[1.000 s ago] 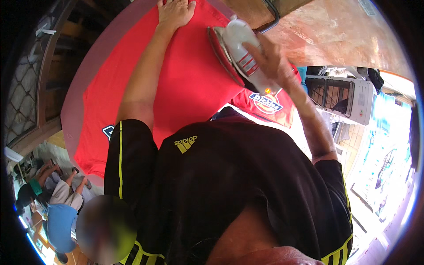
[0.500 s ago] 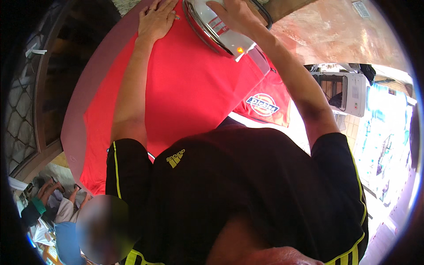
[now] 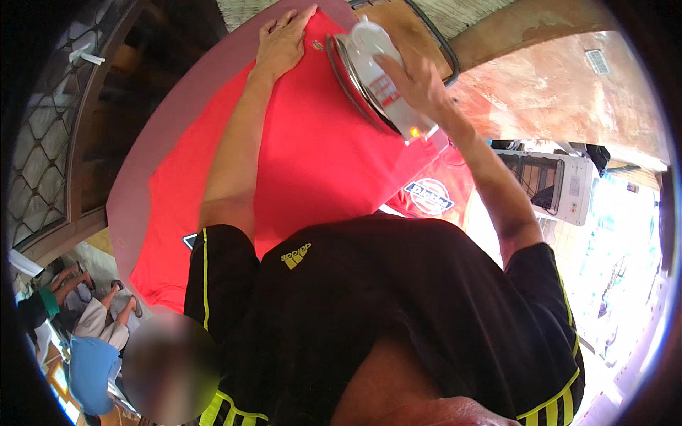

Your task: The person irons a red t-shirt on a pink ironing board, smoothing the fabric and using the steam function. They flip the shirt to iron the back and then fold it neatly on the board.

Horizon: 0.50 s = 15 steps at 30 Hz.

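A red garment (image 3: 312, 156) lies spread over a mauve ironing board (image 3: 153, 153). My left hand (image 3: 283, 44) rests flat on its far end, fingers stretched out beside a small emblem (image 3: 317, 45). To the right of it, my right hand (image 3: 419, 84) is wrapped round a white clothes iron (image 3: 366, 53). The iron has a shiny metal base and a lit orange lamp (image 3: 415, 132) at its near end. Its handle is largely hidden by my fingers. Nearer me on the right, a round printed patch (image 3: 428, 197) shows on red cloth.
A brown pad (image 3: 398, 32) in a dark metal frame sits beyond the iron. A white appliance with an open front (image 3: 572, 188) stands at the right. A dark wooden frame with lattice (image 3: 46, 142) borders the left. People (image 3: 92, 355) are at the lower left.
The whole view has shifted, so the board and garment appear lower and farther right. My right hand has drawn the iron somewhat nearer me. My left hand stays flat on the cloth.
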Motion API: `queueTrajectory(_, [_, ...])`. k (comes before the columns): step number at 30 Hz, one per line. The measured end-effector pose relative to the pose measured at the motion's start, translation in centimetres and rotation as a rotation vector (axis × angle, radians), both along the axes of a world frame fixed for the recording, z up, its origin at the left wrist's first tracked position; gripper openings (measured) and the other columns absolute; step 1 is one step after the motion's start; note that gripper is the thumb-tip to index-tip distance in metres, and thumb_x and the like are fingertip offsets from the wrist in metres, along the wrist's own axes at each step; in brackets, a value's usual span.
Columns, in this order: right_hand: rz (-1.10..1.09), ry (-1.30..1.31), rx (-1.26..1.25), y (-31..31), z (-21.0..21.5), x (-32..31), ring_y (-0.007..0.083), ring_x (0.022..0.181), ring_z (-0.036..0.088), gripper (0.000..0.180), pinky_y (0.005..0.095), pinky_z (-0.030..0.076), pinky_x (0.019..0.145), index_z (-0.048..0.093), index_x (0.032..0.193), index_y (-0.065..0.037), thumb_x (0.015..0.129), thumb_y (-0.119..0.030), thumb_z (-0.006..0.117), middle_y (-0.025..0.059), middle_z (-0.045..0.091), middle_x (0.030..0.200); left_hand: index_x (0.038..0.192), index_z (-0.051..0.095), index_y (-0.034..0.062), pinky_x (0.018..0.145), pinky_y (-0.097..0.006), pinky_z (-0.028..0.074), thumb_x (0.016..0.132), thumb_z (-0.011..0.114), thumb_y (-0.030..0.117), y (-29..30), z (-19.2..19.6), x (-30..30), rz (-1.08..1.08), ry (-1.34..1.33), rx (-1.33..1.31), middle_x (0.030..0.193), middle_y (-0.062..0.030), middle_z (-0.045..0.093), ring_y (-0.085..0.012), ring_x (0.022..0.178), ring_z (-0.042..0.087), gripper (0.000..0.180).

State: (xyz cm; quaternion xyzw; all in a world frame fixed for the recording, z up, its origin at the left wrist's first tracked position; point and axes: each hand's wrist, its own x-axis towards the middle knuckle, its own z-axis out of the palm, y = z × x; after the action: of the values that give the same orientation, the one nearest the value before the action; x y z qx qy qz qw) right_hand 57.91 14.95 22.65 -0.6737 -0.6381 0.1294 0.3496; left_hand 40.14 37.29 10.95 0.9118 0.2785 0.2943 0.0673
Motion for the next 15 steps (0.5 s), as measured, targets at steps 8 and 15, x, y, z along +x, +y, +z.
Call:
queueTrajectory(8, [0.022, -0.234, -0.151, 13.0, 0.4, -0.1, 0.0408, 0.082, 0.068, 0.033, 0.0494, 0.052, 0.070, 0.062, 0.107, 0.004, 0.097, -0.027, 0.056, 0.0268, 0.067, 0.082, 0.128, 0.059, 0.0109, 0.089, -0.053, 0.046, 0.089, 0.066, 0.034, -4.5, 2.3, -4.4, 0.436, 0.013, 0.024, 0.119, -0.0115, 0.061, -0.0369, 0.111, 0.056, 0.046])
queueTrajectory(15, [0.088, -0.571, 0.162, 13.0, -4.1, 3.1, 0.0375, 0.074, 0.061, 0.033, 0.0461, 0.050, 0.062, 0.064, 0.114, -0.001, 0.088, -0.022, 0.062, 0.0190, 0.060, 0.082, 0.110, 0.070, 0.0174, 0.082, -0.050, 0.046, 0.089, 0.068, 0.036, -4.9, 1.2, -7.2, 0.502, -0.097, 0.025, 0.106, -0.0098, 0.060, -0.0320, 0.100, 0.056, 0.029])
